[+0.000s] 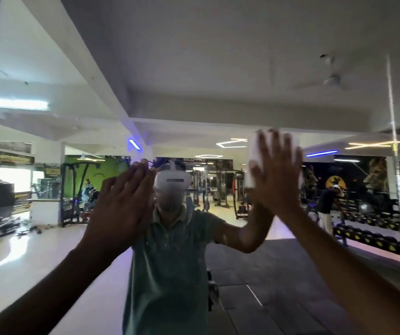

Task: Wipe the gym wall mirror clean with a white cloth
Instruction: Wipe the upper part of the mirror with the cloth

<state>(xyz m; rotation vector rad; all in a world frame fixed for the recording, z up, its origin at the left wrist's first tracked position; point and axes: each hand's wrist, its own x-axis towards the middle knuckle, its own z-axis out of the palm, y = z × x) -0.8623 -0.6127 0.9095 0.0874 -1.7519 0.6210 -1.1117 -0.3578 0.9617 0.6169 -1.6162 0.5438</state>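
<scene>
White beamed ceiling, ceiling fan, glossy pale floor, dumbbell rack, green wall.

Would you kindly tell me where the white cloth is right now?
In the head view, the white cloth is right of centre, pressed flat against the gym wall mirror under the right hand, whose fingers are spread.

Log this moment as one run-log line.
stage: wiping | right hand: flat, presses white cloth on mirror | left hand: flat, fingertips at glass, no cloth | cloth: upper right of reflection
</scene>
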